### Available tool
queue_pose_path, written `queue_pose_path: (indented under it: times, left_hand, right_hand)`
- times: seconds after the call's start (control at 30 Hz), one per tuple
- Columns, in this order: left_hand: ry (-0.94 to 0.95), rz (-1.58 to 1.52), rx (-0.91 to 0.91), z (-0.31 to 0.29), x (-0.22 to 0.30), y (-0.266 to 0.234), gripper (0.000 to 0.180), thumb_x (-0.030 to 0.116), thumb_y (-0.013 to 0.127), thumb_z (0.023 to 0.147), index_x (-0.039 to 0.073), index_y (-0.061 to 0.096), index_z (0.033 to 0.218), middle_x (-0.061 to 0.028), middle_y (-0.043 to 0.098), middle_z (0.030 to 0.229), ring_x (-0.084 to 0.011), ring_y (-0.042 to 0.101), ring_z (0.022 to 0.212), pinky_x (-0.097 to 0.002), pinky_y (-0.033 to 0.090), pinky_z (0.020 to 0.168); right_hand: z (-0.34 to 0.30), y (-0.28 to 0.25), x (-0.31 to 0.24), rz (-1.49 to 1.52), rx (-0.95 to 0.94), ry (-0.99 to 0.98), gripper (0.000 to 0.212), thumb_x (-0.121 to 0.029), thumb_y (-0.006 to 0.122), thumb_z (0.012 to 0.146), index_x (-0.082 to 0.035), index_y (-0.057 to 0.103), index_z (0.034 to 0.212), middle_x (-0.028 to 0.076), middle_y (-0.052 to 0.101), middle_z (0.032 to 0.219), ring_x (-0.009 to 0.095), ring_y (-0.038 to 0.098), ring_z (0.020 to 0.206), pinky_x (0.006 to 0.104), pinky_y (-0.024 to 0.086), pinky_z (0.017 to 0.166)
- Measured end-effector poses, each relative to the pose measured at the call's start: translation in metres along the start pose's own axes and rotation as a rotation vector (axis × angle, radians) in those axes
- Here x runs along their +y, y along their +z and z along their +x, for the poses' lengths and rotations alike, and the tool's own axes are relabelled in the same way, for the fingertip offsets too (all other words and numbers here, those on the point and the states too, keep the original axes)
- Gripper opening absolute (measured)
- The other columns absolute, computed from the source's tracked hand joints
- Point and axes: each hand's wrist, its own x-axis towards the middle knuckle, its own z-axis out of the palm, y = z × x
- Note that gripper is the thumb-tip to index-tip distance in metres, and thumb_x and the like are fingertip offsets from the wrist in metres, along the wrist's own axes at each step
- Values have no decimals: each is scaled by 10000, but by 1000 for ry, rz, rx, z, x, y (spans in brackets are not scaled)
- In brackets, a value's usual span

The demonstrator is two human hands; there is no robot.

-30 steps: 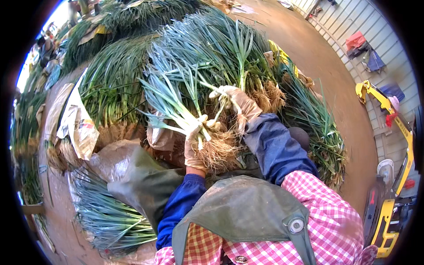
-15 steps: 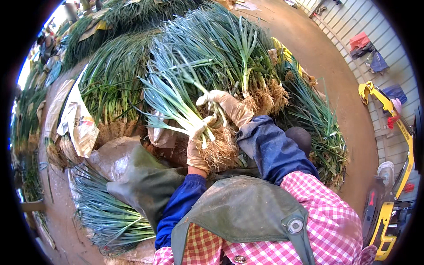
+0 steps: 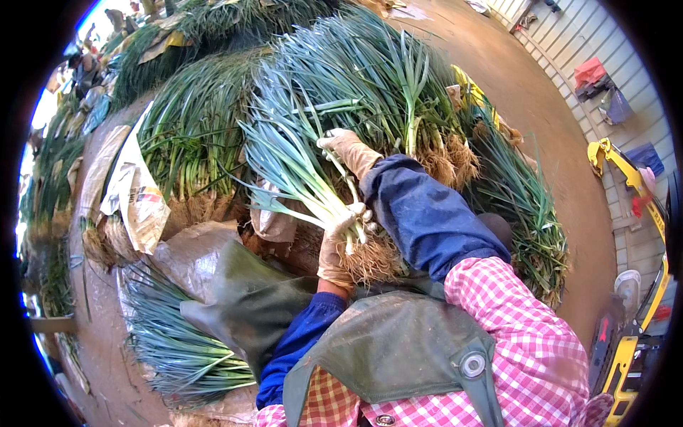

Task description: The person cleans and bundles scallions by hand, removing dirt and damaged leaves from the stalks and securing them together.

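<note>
My left hand (image 3: 333, 255), in a tan glove, is closed round the white lower stalks of a small bunch of leeks (image 3: 313, 186). Its shaggy brown roots (image 3: 371, 260) hang below the fingers, and the green leaves fan up to the left. My right hand (image 3: 350, 151), gloved alike, grips a single leek (image 3: 350, 183) higher up, its pale stem slanting down to the bunch. Just beyond the hands stands a big heap of leeks (image 3: 341, 78), roots toward me.
More leeks (image 3: 196, 128) stand at the left behind a white sack (image 3: 135, 192). A loose pile (image 3: 185, 341) lies on sheeting at lower left, and another leek pile (image 3: 523, 220) is to the right. A yellow metal arm (image 3: 640, 185) rises near the ribbed wall (image 3: 569, 64).
My left hand has moved slightly right with the bunch. My right hand has drawn up and a little left from it, bringing the single leek's stem against the bunch. The view has shifted slightly.
</note>
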Motion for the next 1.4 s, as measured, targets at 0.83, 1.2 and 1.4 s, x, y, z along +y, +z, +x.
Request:
queue_pose_path:
  times: [0.83,1.2,1.4]
  left_hand:
    - [8,-177,14,-1,2,25,297,178,570,883,11,543,1126,-85,589,951,-190,570,849,-332,506,774]
    - [-74,-15,17,-9,6,5,270,186,556,891,19,561,1104,-89,603,935,-199,589,834,-328,519,753]
    - [-80,-16,4,-16,3,14,258,190,548,896,23,570,1091,-90,611,926,-204,600,825,-325,526,742]
  right_hand:
    - [-190,-85,-12,582,-455,-127,332,-166,561,908,6,528,1190,-23,607,755,5,480,540,146,416,492]
    - [-93,-23,64,1080,-893,197,377,-270,489,966,-13,458,1241,98,620,792,157,589,597,266,494,505]
    - [-91,-29,42,594,-472,-7,174,-168,561,930,3,587,951,75,620,724,114,534,464,228,416,373]
